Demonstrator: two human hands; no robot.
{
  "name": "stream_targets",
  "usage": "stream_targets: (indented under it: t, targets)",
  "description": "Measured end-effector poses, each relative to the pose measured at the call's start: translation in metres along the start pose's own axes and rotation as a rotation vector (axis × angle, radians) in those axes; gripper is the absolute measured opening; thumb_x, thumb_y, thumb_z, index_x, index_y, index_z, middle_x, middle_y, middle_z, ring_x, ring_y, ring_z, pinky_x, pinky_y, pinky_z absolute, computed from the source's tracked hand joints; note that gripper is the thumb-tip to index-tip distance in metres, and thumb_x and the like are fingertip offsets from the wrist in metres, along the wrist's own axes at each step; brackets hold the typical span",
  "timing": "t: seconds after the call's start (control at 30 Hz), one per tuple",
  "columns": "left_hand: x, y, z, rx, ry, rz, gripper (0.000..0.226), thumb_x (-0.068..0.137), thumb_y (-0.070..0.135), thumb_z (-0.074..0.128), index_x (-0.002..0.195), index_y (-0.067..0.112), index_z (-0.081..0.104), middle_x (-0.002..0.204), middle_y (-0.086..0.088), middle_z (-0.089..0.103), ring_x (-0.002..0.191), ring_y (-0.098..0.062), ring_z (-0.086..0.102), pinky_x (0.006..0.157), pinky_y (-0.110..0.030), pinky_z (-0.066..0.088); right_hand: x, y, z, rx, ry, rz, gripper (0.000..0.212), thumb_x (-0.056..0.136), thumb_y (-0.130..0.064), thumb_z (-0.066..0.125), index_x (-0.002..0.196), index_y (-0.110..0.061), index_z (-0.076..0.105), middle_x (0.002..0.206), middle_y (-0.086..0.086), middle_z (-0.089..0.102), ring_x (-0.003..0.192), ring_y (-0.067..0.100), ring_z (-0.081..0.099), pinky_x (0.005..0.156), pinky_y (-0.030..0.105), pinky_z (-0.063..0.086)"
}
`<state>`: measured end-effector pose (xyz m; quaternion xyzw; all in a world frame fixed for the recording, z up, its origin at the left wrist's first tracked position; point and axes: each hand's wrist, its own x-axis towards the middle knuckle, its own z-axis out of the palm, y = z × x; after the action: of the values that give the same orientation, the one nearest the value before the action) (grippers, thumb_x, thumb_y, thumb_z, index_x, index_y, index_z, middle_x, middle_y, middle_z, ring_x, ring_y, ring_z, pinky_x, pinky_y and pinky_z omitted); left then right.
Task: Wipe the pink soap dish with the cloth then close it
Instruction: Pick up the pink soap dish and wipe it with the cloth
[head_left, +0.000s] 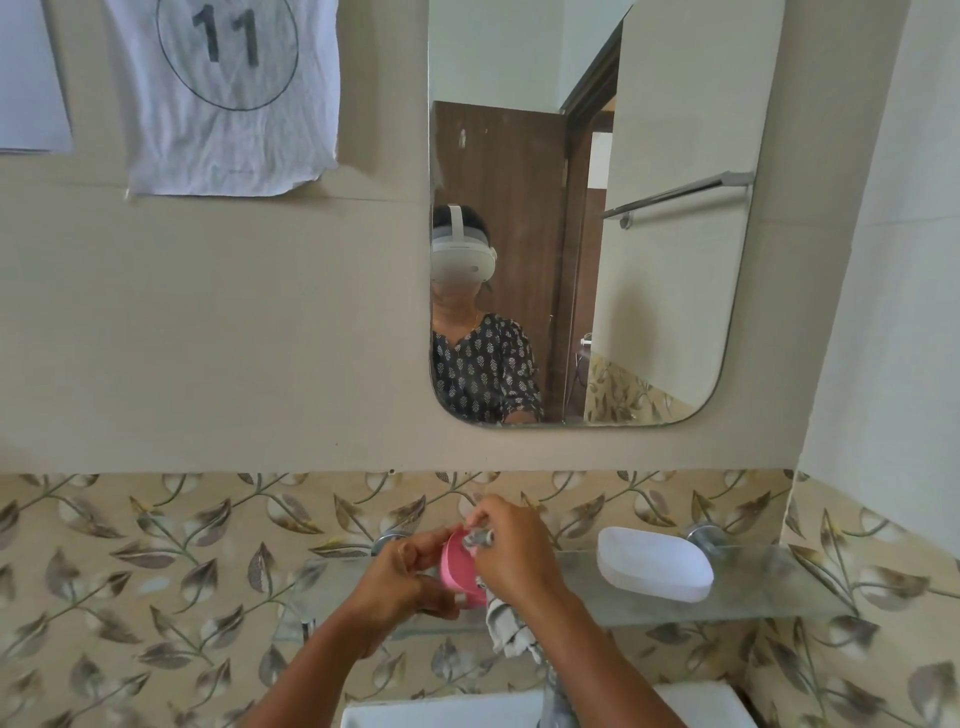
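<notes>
The pink soap dish (457, 566) is held up in front of the glass shelf, tilted with its open side facing right. My left hand (402, 579) grips it from the left, fingers wrapped around its rim and base. My right hand (511, 551) is closed on a grey-and-white striped cloth (506, 621) and presses a bunched part of it into the dish's upper edge. The rest of the cloth hangs down below my right wrist. The lid of the pink dish is not clearly visible.
A white soap dish (654, 570) lies on the glass shelf (769, 597) to the right. A mirror (582, 208) hangs above. The white basin (441, 712) and a chrome tap (558, 696) sit below my arms. Patterned tiles cover the wall.
</notes>
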<state>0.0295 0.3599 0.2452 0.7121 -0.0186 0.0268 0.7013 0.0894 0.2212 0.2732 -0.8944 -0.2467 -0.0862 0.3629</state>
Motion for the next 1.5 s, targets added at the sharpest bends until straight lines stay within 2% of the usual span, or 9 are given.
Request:
stream_targets:
  t: [0.17,0.3,0.47,0.73,0.83,1.0,1.13,1.4,1.5]
  targets:
    - [-0.002,0.001,0.002,0.025,0.014,0.017,0.06,0.069,-0.022,0.065,0.107,0.024,0.066,0.102,-0.015,0.074,0.079,-0.034,0.07,0.069,-0.039,0.059,-0.009,-0.01,-0.01,-0.023,-0.179,-0.162,0.045,0.071,0.0,0.068,0.099,-0.028,0.048,0.092,-0.002,0.061,0.078,0.018,0.062,0.056,0.033,0.054]
    - [-0.002,0.0,0.001,0.055,0.002,0.021,0.058,0.067,-0.019,0.07,0.116,0.011,0.065,0.102,-0.015,0.073,0.082,-0.035,0.071,0.068,-0.038,0.059,-0.013,-0.007,-0.019,-0.028,-0.267,-0.191,0.037,0.074,-0.003,0.069,0.093,-0.028,0.05,0.082,-0.012,0.054,0.072,0.007,0.059,0.054,0.026,0.053]
    - [-0.002,0.001,0.001,0.019,0.022,-0.008,0.062,0.068,-0.021,0.067,0.119,0.014,0.061,0.104,-0.013,0.073,0.081,-0.036,0.07,0.069,-0.039,0.06,-0.009,-0.01,-0.007,-0.071,-0.092,-0.155,0.032,0.074,0.0,0.062,0.084,-0.027,0.047,0.075,-0.01,0.052,0.065,0.008,0.051,0.05,0.023,0.038]
    - [-0.002,-0.001,0.002,-0.011,0.054,-0.016,0.076,0.063,-0.021,0.072,0.129,0.012,0.053,0.112,-0.006,0.071,0.078,-0.035,0.071,0.06,-0.033,0.058,0.006,0.0,-0.011,-0.192,0.024,0.045,0.023,0.082,-0.005,0.066,0.1,-0.01,0.054,0.096,0.006,0.063,0.084,0.02,0.058,0.063,0.027,0.046]
    - [-0.003,0.0,0.003,-0.003,0.046,-0.009,0.079,0.057,-0.015,0.077,0.128,0.011,0.054,0.112,-0.004,0.072,0.071,-0.029,0.071,0.059,-0.031,0.058,0.008,0.006,-0.021,-0.261,0.007,0.159,0.021,0.084,-0.001,0.06,0.103,-0.007,0.052,0.101,0.008,0.062,0.091,0.024,0.061,0.067,0.03,0.047]
    - [-0.002,-0.002,0.003,0.022,0.05,-0.009,0.074,0.066,-0.026,0.065,0.128,0.013,0.054,0.117,-0.002,0.068,0.069,-0.027,0.071,0.06,-0.034,0.059,0.011,0.006,-0.031,-0.336,-0.058,0.243,0.027,0.086,0.002,0.055,0.111,-0.005,0.054,0.11,0.009,0.063,0.1,0.024,0.061,0.07,0.026,0.044]
    - [-0.002,-0.003,0.003,0.002,0.043,-0.002,0.072,0.065,-0.026,0.066,0.12,0.019,0.057,0.112,0.0,0.071,0.067,-0.026,0.071,0.06,-0.034,0.059,0.01,0.002,-0.035,-0.406,-0.144,0.28,0.032,0.086,-0.006,0.061,0.118,-0.004,0.056,0.119,0.009,0.062,0.11,0.024,0.059,0.082,0.027,0.046]
    - [0.001,-0.005,0.003,-0.008,0.055,0.007,0.071,0.066,-0.027,0.065,0.115,0.023,0.058,0.106,0.002,0.074,0.069,-0.029,0.072,0.058,-0.034,0.059,0.002,-0.003,-0.032,-0.334,-0.22,0.238,0.038,0.083,-0.014,0.067,0.116,-0.001,0.055,0.121,0.011,0.058,0.11,0.026,0.057,0.081,0.028,0.047]
    - [0.0,-0.005,0.005,-0.014,0.054,0.009,0.07,0.066,-0.026,0.066,0.114,0.024,0.057,0.106,-0.003,0.074,0.079,-0.04,0.071,0.059,-0.034,0.059,-0.002,-0.006,-0.026,-0.304,-0.213,0.213,0.038,0.082,-0.014,0.068,0.116,-0.005,0.053,0.119,0.008,0.057,0.108,0.025,0.056,0.08,0.028,0.047]
